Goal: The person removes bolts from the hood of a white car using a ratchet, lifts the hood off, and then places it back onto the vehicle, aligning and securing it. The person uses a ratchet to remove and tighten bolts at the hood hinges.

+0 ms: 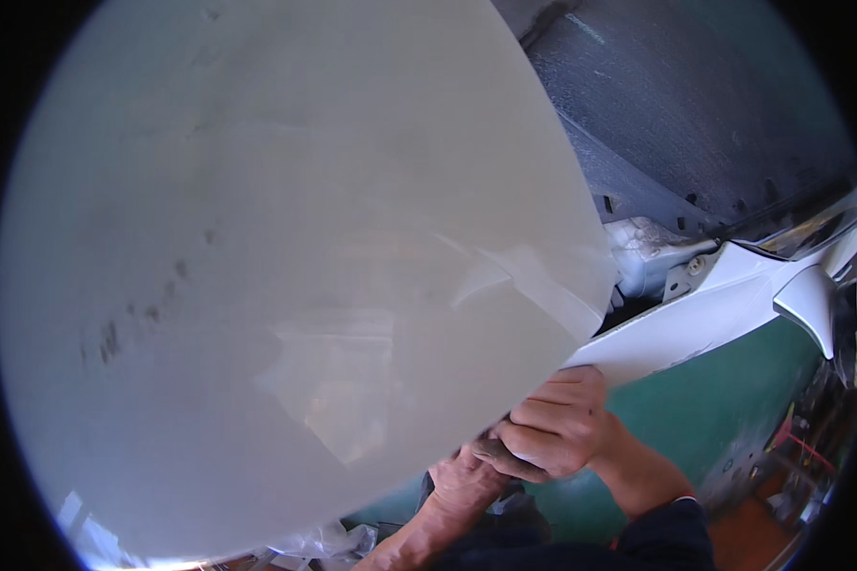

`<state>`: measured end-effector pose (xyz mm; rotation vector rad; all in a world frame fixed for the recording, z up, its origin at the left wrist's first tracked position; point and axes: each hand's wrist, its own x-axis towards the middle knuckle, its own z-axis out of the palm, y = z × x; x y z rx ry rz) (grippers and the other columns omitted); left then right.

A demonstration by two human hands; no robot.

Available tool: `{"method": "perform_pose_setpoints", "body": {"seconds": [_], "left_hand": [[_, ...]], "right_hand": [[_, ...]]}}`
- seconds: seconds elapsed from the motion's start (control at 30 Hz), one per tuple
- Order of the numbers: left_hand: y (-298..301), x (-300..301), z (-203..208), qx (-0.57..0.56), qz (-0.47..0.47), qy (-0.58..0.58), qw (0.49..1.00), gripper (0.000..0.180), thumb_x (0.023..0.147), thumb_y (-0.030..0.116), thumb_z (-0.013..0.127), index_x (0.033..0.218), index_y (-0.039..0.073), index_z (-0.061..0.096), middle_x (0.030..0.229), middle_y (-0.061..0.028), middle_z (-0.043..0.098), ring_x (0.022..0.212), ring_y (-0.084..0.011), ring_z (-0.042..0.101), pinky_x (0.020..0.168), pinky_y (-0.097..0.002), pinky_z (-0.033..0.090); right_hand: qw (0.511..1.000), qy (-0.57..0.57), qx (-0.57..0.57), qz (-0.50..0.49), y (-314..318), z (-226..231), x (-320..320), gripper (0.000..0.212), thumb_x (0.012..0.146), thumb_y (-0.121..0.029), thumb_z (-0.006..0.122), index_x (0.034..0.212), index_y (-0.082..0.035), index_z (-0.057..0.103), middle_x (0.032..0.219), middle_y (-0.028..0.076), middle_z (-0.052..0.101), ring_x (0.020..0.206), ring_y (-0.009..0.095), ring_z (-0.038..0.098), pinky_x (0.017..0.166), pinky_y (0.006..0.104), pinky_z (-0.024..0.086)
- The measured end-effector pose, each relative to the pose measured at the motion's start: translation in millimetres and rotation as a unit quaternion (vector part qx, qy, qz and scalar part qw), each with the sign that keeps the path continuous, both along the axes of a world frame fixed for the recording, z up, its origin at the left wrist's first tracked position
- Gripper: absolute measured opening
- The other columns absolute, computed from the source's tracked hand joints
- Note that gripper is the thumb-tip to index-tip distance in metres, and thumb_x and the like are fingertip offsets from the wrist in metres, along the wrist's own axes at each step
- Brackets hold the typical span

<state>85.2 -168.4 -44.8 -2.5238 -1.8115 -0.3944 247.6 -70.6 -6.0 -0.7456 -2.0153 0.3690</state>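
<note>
A large, curved, glossy white car body panel (286, 266) fills the view from nine to one o'clock. At five o'clock the right hand (554, 423) clenches its lower edge; the left hand (465, 481), beside it at six, presses beneath, its grip hidden. A green floor (724, 400) lies at four o'clock.

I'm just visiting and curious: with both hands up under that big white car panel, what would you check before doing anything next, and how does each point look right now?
1. Right hand gripping the lower edge of the white panel: ok, fingers curled at the edge.
2. Left hand on the panel too: cannot tell, its fingers are hidden behind the panel and the right hand.
3. Panel seated against the white car body: not ok, a gap shows with parts exposed.
4. Panel surface clean: not ok, dark scuffs on its left part.
5. Green floor below: cannot tell, mostly hidden.
</note>
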Motion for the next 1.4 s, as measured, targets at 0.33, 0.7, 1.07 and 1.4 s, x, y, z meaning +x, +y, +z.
{"method": "perform_pose_setpoints", "body": {"seconds": [0.33,0.7,1.07,1.4], "left_hand": [[4,3,0,-0.024,0.011,0.106,0.994,0.082,0.087,0.056,0.068,0.145,0.001,0.051,0.153,-0.0371,0.036,0.149,-0.0633,0.025,0.12,-0.0764,0.017],[3,2,-5,-0.019,0.011,0.084,0.996,0.081,0.089,0.052,0.068,0.147,-0.001,0.047,0.154,-0.0381,0.033,0.148,-0.065,0.025,0.119,-0.0785,0.015],[13,2,-13,0.08,0.009,0.032,0.996,0.088,0.09,0.055,0.077,0.153,0.002,0.045,0.159,-0.0345,0.036,0.147,-0.0605,0.034,0.117,-0.0775,0.025],[68,-44,-52,0.251,-0.113,0.112,0.955,0.093,0.105,0.062,0.05,0.168,0.0,0.019,0.17,-0.0319,0.024,0.157,-0.0532,0.022,0.125,-0.0666,0.021]], "right_hand": [[1.0,0.011,0.004,0.001,-5,-5,6,0.021,0.067,-0.016,0.073,0.067,-0.013,0.053,0.064,-0.003,0.044,0.053,0.011,0.049,0.048,0.0279,0.034],[1.0,-0.007,0.017,-0.001,-2,0,4,0.015,0.07,-0.016,0.074,0.073,-0.011,0.06,0.066,-0.003,0.046,0.055,0.011,0.051,0.049,0.0267,0.035],[0.942,0.143,-0.299,-0.049,-102,-47,62,0.017,0.089,-0.018,0.079,0.08,-0.007,0.069,0.067,0.002,0.058,0.057,0.019,0.059,0.053,0.0342,0.045],[0.554,-0.119,-0.75,-0.341,-434,-448,107,0.042,0.094,-0.045,0.071,0.114,-0.009,0.073,0.109,0.016,0.077,0.103,0.04,0.073,0.086,0.0493,0.057]]}}
